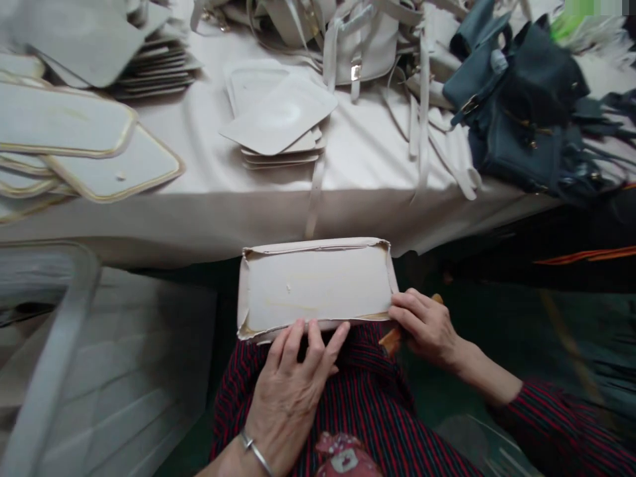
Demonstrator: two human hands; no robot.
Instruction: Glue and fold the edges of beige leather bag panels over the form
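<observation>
A shallow, pale rectangular bag base (318, 281) lies across the lap, with a flat white panel inside and rough, folded edges around it. Fingers spread, my left hand (298, 374) rests its fingertips along the near edge. My right hand (427, 324) touches the right near corner with its fingertips. A brown, wooden-looking tool (391, 341) passes through the right palm, one end showing on each side of the hand; its exact kind is hidden.
Ahead is a table (199, 212) draped in pale material. On it lie stacked pale panels (283, 116), glue-edged panels (64, 126), pale handbags (362, 46) with straps, and dark blue bags (521, 119). A grey-rimmed bin (82, 285) stands at the left.
</observation>
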